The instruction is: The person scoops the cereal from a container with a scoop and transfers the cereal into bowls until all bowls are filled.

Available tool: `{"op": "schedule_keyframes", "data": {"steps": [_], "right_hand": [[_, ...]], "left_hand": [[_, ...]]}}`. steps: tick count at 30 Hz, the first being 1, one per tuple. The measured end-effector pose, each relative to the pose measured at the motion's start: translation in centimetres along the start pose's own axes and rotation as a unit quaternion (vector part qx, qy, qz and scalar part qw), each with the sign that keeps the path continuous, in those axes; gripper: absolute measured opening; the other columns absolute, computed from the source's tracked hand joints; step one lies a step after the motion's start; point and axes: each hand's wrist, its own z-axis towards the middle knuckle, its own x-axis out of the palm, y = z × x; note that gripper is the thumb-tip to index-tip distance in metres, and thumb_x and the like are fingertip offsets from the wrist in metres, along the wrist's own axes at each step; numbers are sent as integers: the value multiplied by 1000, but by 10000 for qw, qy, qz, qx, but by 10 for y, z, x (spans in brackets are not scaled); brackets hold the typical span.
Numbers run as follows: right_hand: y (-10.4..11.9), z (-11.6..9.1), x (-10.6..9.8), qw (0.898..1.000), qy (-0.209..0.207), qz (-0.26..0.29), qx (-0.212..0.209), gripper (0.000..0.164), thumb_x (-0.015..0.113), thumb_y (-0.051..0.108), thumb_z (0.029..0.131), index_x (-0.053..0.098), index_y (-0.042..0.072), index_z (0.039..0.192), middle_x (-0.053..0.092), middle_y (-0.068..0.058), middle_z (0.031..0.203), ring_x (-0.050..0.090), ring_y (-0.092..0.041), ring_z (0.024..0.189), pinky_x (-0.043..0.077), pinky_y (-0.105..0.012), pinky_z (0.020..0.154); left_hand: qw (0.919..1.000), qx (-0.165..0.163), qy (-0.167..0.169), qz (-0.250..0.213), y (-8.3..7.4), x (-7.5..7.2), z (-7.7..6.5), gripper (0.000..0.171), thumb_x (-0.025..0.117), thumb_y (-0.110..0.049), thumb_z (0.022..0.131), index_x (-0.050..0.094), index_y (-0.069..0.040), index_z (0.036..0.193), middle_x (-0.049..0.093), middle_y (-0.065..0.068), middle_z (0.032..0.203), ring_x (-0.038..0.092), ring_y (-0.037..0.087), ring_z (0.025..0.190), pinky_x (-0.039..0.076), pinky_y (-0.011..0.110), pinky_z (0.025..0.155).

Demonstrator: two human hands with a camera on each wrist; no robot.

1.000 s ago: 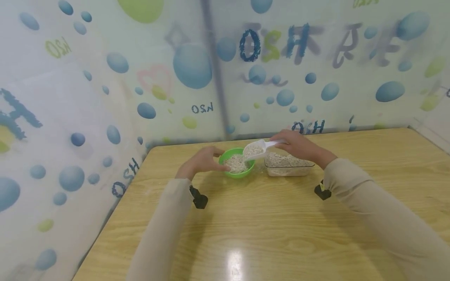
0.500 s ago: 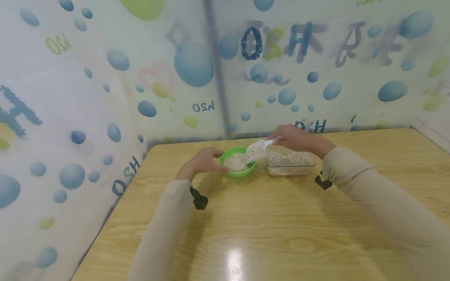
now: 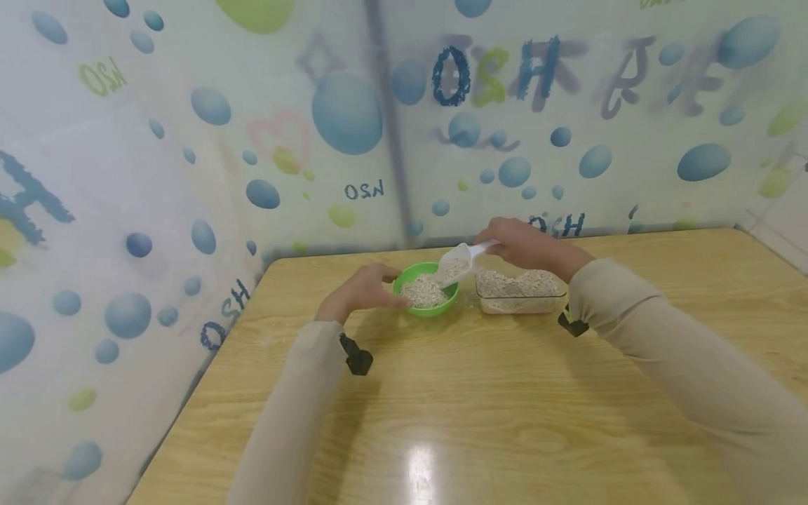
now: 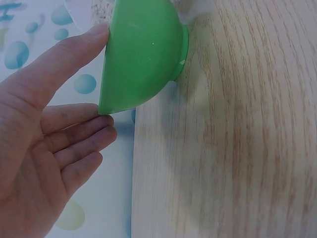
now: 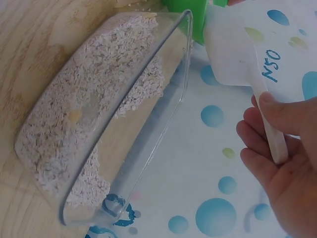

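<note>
A green bowl [image 3: 426, 311] with oats [image 3: 423, 290] in it stands on the table. My left hand [image 3: 364, 289] holds it at its left side; in the left wrist view the thumb [image 4: 74, 54] and fingertips meet the rim of the bowl [image 4: 143, 54]. My right hand [image 3: 520, 242] grips the handle of a white scoop [image 3: 470, 261], thumb on top and fingers beneath in the right wrist view. The scoop is tilted down to the left with oats in it, its lip over the bowl's right side. Just right of the bowl is a clear container [image 3: 522, 306] of oats.
The container [image 5: 188, 54] has a hollow in its oats. A wooden table [image 3: 480, 407] extends toward me and to the right. Patterned sheeting [image 3: 429, 140] rises behind the table and along its left. Some crumbs lie between bowl and container.
My right hand has risen slightly and shifted left, tipping the scoop more steeply toward the bowl. The left hand and the bowl have stayed in place.
</note>
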Motion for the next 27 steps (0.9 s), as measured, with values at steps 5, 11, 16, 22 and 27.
{"op": "schedule_keyframes", "data": {"steps": [5, 11, 16, 22, 27], "right_hand": [[-1, 8, 8, 9994, -253, -19, -220, 23, 56, -5, 87, 65, -4, 107, 60, -14, 89, 52, -26, 81, 45, -40, 72], [4, 16, 14, 9982, -448, -18, -397, 20, 58, -7, 84, 67, -3, 102, 59, -12, 85, 51, -25, 78, 45, -38, 70], [12, 21, 16, 9981, -477, -6, -384, 20, 59, -5, 84, 67, -3, 102, 58, -12, 85, 51, -25, 79, 45, -38, 71], [17, 27, 19, 9989, -345, 39, -301, 23, 58, -4, 86, 65, -3, 107, 58, -12, 90, 51, -25, 83, 46, -37, 74], [17, 25, 17, 9990, -386, -90, -212, 21, 59, -4, 85, 65, -5, 105, 60, -15, 91, 52, -27, 83, 47, -39, 75]], "left_hand": [[10000, -37, 22, 12, -1, -1, -1, 73, 75, -37, 73, 49, -3, 131, 50, 13, 129, 46, 29, 118, 38, 41, 98], [10000, -54, 27, 65, 0, -1, 1, 73, 75, -37, 74, 48, -3, 132, 50, 13, 129, 46, 28, 118, 38, 41, 98], [10000, -13, 15, 70, 0, 0, 2, 70, 76, -36, 73, 51, -4, 130, 52, 12, 128, 47, 27, 117, 39, 40, 97], [9999, 80, 19, 104, 1, 0, 3, 69, 76, -35, 73, 52, -3, 129, 53, 12, 127, 49, 28, 116, 39, 40, 97], [9998, 82, 29, 154, 1, 0, 3, 69, 75, -36, 73, 51, -3, 129, 53, 13, 127, 49, 27, 115, 39, 40, 97]]}}
